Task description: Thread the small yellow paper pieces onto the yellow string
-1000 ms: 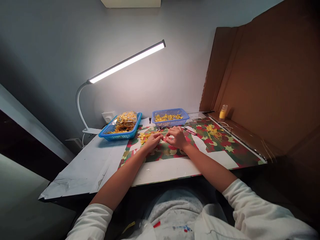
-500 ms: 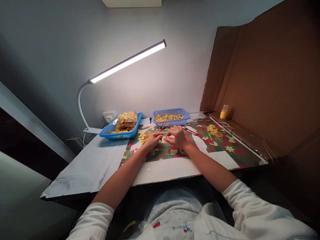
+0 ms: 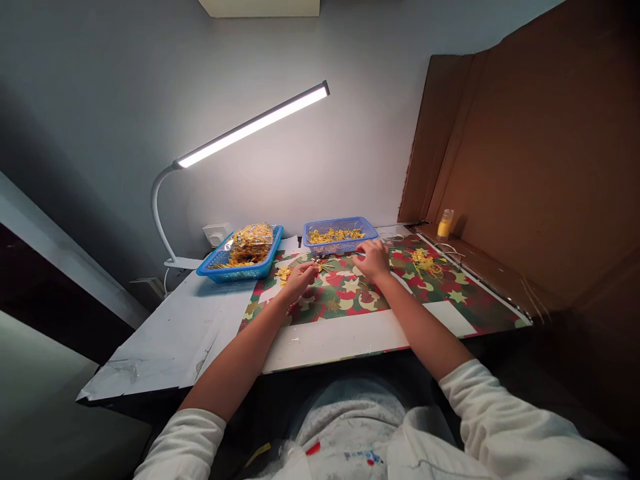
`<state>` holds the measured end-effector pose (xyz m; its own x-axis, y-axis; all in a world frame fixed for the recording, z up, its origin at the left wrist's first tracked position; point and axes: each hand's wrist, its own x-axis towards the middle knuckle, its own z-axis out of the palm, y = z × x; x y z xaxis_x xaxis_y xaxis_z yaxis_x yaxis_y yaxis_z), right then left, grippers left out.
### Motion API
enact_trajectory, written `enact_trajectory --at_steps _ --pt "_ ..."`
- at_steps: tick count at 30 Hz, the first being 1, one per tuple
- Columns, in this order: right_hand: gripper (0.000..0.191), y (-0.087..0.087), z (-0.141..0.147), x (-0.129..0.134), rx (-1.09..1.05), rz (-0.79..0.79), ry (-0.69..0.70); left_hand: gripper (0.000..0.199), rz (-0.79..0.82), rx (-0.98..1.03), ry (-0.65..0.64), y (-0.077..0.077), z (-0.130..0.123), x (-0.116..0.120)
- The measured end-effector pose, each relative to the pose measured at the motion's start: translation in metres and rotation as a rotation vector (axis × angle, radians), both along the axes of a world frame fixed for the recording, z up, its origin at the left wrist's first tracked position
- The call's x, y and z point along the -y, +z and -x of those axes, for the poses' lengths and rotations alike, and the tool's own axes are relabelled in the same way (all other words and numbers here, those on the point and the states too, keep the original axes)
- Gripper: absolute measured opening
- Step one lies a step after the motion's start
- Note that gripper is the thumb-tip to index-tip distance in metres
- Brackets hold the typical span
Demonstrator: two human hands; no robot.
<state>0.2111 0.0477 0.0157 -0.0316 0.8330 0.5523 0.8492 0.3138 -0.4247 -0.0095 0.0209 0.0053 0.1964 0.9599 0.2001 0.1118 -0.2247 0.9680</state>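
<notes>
My left hand (image 3: pixel 301 277) is closed in a pinch beside the small yellow pieces (image 3: pixel 283 274) on the patterned sheet (image 3: pixel 345 300); what is between its fingertips is too small to name. Thin yellow-green stems (image 3: pixel 327 267) lie just right of its fingers. Off to the right, my right hand (image 3: pixel 373 260) has its fingers bent together near the front right corner of the purple-blue basket (image 3: pixel 340 246). Whatever those fingers hold is too small to make out. Yellow pieces (image 3: pixel 335 235) fill the bottom of that basket.
A blue basket (image 3: pixel 240 272) with golden pieces and a clear bag stands at the back left. Behind it rises a lit lamp (image 3: pixel 255 125). Yellow strands (image 3: pixel 427 263) lie at the right, near a small yellow-filled bottle (image 3: pixel 445 224) beside the cardboard (image 3: pixel 525 153).
My right hand has moved right and a little away from me, apart from my left hand. My left hand has shifted slightly left. The view has shifted slightly.
</notes>
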Motion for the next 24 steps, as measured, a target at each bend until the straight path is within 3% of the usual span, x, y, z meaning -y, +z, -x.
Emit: enact_trajectory --at_steps 2,5,7,10,19,24 --pt "0.028 0.000 -0.016 -0.008 0.020 0.163 -0.209 0.027 0.015 0.051 -0.017 0.001 -0.001 0.001" --pt "0.056 -0.003 -0.035 -0.017 0.036 0.369 -0.373 0.028 0.028 0.093 -0.029 0.000 -0.002 0.001" --pt "0.065 -0.006 -0.042 -0.021 0.052 0.478 -0.394 0.028 0.036 0.115 -0.034 -0.002 -0.002 0.000" --pt "0.053 -0.007 -0.045 -0.024 0.092 0.569 -0.359 0.027 0.047 0.141 -0.034 -0.004 -0.001 -0.001" --pt "0.028 -0.009 -0.040 -0.023 0.059 0.542 -0.327 0.027 0.039 0.147 -0.020 -0.003 -0.002 -0.002" --pt "0.031 -0.007 -0.025 -0.022 -0.312 0.258 -0.158 0.027 0.027 0.145 0.006 -0.002 -0.002 -0.001"
